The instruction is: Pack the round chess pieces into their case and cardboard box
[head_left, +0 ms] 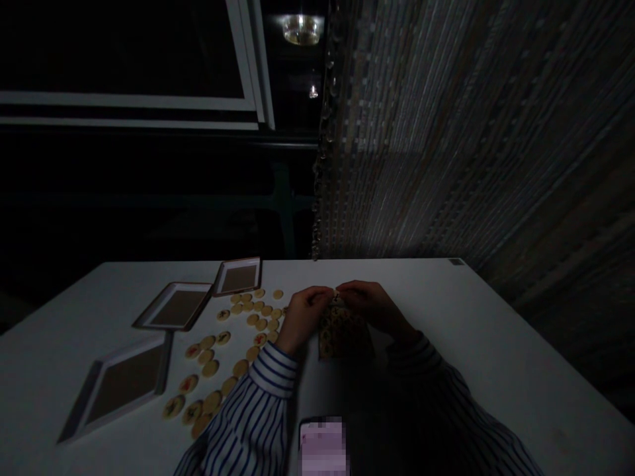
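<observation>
My left hand and my right hand meet over the middle of a white table. Both are closed in a pinch on the top edge of a small patterned pouch that hangs or lies between them. Several round tan tokens with red and dark marks lie scattered on the table just left of my left hand. My sleeves are white with blue stripes.
Three shallow rectangular trays lie to the left: one far, one in the middle, one near. A beaded curtain hangs behind the table. The room is dark. A blurred pale object sits at the bottom edge.
</observation>
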The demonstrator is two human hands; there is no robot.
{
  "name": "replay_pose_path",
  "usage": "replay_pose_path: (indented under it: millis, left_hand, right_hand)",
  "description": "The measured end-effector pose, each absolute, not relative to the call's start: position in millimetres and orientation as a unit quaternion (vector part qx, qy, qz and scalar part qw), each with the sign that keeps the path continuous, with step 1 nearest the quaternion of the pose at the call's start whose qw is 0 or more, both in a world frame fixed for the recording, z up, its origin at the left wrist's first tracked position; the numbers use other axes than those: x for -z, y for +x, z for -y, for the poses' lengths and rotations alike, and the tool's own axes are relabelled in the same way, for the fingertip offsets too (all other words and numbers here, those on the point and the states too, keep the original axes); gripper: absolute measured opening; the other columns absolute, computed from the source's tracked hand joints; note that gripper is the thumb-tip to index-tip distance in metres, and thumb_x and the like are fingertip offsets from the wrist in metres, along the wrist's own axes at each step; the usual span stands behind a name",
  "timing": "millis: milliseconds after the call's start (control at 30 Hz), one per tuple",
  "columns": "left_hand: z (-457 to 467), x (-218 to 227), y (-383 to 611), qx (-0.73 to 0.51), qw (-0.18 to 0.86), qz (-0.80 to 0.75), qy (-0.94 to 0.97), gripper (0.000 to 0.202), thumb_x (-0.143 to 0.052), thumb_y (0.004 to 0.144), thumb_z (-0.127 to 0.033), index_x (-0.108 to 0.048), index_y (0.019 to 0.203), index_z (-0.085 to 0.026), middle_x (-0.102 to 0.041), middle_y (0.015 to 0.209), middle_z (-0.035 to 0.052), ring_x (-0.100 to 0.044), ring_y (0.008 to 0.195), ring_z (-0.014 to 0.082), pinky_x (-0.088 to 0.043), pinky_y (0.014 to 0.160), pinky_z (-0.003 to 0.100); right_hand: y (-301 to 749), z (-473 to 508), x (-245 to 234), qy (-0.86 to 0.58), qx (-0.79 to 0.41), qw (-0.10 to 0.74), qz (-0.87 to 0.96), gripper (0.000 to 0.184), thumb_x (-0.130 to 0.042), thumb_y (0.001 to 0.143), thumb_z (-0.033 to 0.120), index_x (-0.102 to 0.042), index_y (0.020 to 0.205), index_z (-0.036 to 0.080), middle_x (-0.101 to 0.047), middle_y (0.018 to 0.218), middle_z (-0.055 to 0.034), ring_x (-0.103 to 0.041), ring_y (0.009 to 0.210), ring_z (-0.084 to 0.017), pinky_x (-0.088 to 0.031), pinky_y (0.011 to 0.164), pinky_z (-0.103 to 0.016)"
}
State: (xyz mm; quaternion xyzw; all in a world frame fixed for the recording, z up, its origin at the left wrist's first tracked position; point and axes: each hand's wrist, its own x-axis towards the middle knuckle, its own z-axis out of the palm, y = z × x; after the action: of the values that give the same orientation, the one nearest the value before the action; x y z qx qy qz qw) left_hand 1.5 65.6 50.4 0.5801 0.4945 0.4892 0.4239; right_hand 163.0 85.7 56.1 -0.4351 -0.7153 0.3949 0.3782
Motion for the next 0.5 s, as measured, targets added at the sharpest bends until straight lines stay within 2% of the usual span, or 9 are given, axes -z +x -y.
replay_pose_path:
  millis: [167,500]
  left_hand:
    - [-67.1,-46.9,0.8,-0.482,0.432,-0.495,0.58,0.026,-0.055,0.071,-0.034,-0.065,0.084,-0.014,-0.067,0.082,0.0058,-0.06,0.079,0.0178,-0.045,0.073,0.029]
    - [-68.4,-46.0,-1.0,-0.461,0.449,-0.504,0.576,0.023,-0.055,0.071,-0.031,-0.066,0.081,-0.013,-0.068,0.081,0.0065,-0.06,0.078,0.0181,-0.046,0.073,0.029]
  right_hand:
    - [165.1,-88.0,-54.6,-0.417,-0.368,0.367,0.746,0.022,-0.05,0.076,0.03,-0.064,0.087,0.018,-0.066,0.083,-0.0038,-0.059,0.077,-0.017,-0.046,0.068,-0.027]
    - [165.2,-93.2,-54.6,-0.41,-0.318,0.356,0.777,0.02,-0.05,0.076,0.029,-0.063,0.088,0.018,-0.065,0.084,-0.0036,-0.059,0.078,-0.016,-0.045,0.069,-0.026]
